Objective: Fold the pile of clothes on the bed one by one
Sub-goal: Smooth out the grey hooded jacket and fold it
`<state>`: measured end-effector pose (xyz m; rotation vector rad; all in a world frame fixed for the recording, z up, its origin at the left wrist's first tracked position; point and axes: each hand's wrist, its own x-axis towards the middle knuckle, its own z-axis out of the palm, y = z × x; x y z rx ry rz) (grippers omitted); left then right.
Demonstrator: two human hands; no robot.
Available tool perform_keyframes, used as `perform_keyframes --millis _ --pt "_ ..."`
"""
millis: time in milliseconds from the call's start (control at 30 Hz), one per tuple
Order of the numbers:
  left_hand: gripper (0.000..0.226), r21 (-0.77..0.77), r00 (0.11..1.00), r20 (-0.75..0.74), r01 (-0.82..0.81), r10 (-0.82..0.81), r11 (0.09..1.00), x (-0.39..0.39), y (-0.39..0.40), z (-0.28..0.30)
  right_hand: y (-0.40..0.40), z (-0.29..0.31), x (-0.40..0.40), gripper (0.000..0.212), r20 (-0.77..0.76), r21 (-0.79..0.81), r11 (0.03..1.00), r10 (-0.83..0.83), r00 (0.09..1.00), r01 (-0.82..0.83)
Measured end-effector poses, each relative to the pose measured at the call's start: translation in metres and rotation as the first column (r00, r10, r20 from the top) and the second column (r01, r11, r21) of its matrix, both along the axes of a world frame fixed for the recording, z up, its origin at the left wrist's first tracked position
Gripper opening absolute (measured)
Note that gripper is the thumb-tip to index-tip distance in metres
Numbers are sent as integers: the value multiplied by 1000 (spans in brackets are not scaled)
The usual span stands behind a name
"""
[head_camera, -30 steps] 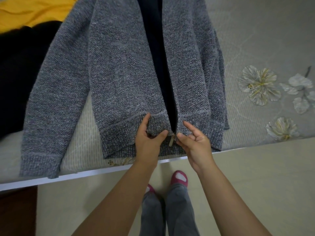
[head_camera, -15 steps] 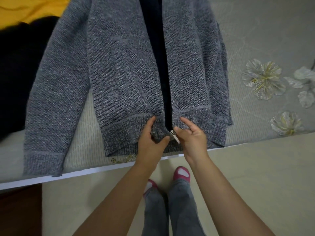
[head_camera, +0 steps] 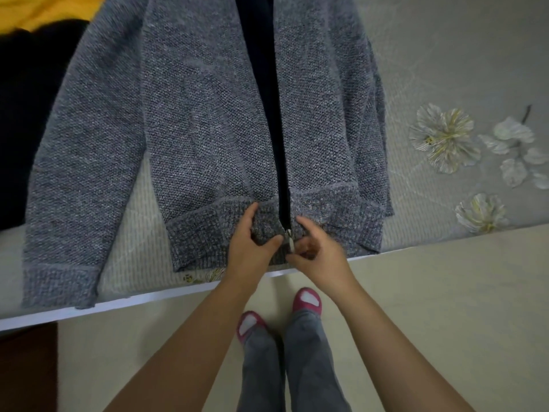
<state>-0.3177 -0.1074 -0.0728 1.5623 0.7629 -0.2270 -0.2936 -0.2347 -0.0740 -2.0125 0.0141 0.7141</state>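
A: Big picture: the bed (head_camera: pixel 445 69) with its grey flowered cover, a grey cardigan (head_camera: pixel 190 114) laid flat on it, front open, hem at the near edge.

B: Beyond its sleeve, a black garment (head_camera: pixel 29 114) and a yellow one (head_camera: pixel 44 10).

A: Left hand (head_camera: pixel 249 248) pinches the hem band beside the opening.

B: Right hand (head_camera: pixel 318 257), fingers curled, is at the zip pull (head_camera: pixel 289 237). A firm grip? Can't tell.
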Motion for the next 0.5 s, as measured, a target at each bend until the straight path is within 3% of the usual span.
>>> perform_keyframes --millis 100,233,333,500 --pt "71 -4 1000 -9 1 -2 1000 2 -2 1 5 4 1 53 209 -176 983 84 974 -47" --pt "71 -20 1000 4 -27 27 999 7 -3 2 5 9 4 19 577 -336 942 220 786 -18" --pt "71 -14 999 19 -27 27 1000 8 -6 3 1 12 10 5 613 -374 926 280 739 -41" --pt "75 24 998 51 -29 28 999 11 -8 2 -1 19 22 4 624 -415 908 330 708 -57"
